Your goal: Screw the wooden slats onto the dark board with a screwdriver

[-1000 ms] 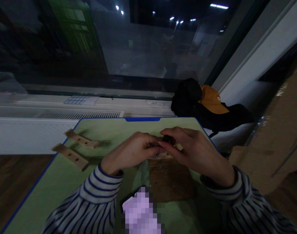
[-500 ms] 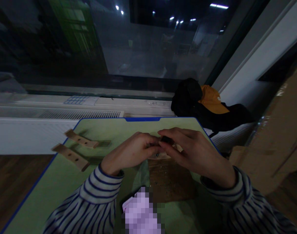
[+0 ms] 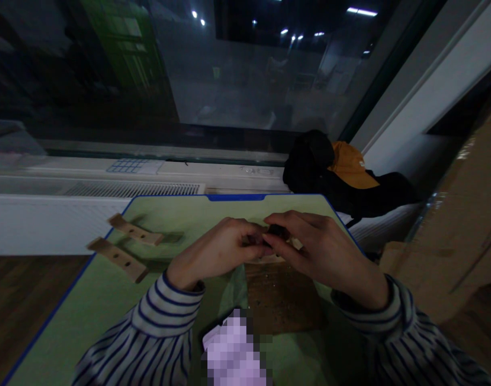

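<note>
My left hand [image 3: 225,245] and my right hand [image 3: 313,246] meet over the far end of a dark brown board [image 3: 283,300]. Between the thumb and fingers of my right hand is a small dark piece [image 3: 276,230], too dim to name. The left fingertips are pinched together right beside it; what they grip is hidden. Below the fingers shows the edge of a light wooden piece [image 3: 265,260], mostly covered by my hands. Two curved wooden pieces, a far one [image 3: 134,229] and a near one [image 3: 118,258], each with two holes, lie to the left.
The green table [image 3: 165,332] has a blue rim. A phone with a blurred screen [image 3: 235,348] lies near me. Behind the table are a white radiator [image 3: 56,222] and a window sill with a dark garment and an orange cap [image 3: 352,165]. A cardboard box [image 3: 446,225] stands at the right.
The fingers have shifted slightly around the small dark piece, and the left fingertips have edged a little right. All else stays in place.
</note>
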### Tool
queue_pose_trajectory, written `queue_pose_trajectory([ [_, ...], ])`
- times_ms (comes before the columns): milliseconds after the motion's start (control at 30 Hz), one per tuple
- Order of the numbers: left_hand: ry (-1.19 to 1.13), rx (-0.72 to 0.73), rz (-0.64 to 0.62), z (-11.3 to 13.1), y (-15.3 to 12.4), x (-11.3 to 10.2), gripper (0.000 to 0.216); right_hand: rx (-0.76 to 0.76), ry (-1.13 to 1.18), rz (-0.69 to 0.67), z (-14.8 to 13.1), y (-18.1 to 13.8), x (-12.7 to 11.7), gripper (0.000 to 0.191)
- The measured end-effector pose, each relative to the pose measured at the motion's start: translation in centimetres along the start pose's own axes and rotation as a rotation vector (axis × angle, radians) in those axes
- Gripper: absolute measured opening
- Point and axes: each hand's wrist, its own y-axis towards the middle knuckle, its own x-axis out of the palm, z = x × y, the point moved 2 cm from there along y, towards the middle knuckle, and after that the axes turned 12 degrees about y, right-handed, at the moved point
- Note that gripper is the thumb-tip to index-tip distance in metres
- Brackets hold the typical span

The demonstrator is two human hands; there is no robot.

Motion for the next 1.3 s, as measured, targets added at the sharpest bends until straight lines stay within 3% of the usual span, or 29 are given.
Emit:
queue_pose_trajectory([
  [1300,0.046,0.025,0.028,0.07,0.08,0.06,0.016,-0.002,-0.014,0.0,-0.01,0.17,-0.13,0.025],
])
